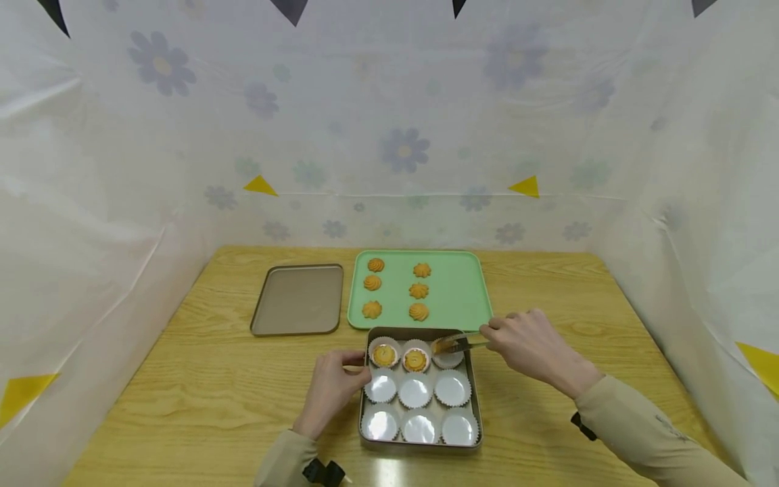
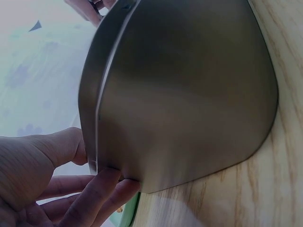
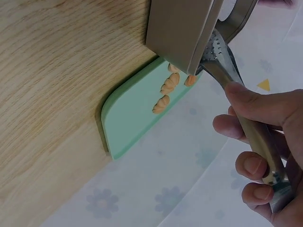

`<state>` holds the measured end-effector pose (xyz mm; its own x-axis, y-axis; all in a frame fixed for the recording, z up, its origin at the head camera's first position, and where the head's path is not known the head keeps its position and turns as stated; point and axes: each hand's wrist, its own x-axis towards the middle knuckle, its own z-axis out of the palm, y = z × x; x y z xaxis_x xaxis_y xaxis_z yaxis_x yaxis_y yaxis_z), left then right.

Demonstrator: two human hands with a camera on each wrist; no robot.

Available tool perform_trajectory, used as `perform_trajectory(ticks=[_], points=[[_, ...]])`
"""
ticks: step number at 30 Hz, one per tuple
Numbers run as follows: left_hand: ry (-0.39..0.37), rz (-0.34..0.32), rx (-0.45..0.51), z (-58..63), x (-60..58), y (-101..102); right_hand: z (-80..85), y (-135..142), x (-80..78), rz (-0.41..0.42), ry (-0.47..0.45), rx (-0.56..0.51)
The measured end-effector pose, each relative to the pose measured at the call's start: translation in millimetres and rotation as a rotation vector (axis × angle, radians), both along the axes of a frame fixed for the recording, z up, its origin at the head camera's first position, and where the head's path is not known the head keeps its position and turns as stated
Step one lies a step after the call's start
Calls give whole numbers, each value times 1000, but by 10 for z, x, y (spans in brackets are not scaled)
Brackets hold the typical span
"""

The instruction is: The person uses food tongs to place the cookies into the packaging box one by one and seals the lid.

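Note:
A deep rectangular metal baking tin (image 1: 421, 447) stands in front of me, filled with rows of white fluted paper cups (image 1: 416, 391). Two cups in the far row hold golden cookies (image 1: 384, 355). My left hand (image 1: 331, 389) grips the tin's left wall near its far corner, thumb at the rim, fingers against the outside (image 2: 180, 118). In my right hand (image 1: 535, 348) is a pair of metal tongs (image 3: 258, 142), fingers curled round the handles. Their tips reach into the far right cup (image 1: 449, 360), at a cookie (image 1: 439, 345) partly hidden by them.
Behind the tin lies a light green tray (image 1: 459, 284) bearing several swirled cookies (image 1: 418, 291). A shallow brown metal tray (image 1: 298, 301) sits to its left. All stand on a wooden table (image 1: 201, 392), with pale flowered sheeting (image 1: 365, 95) around the back and sides.

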<state>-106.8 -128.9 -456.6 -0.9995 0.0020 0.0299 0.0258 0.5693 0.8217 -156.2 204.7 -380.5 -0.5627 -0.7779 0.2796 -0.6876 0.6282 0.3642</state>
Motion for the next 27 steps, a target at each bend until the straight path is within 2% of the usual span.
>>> perform_trajectory(ticks=[15,27], points=[[10,-6,14,0,4,-1,176,-58,90,-25,-76,62],[1,-10,18,-6,1,-4,235,-55,100,-37,-107,43]])
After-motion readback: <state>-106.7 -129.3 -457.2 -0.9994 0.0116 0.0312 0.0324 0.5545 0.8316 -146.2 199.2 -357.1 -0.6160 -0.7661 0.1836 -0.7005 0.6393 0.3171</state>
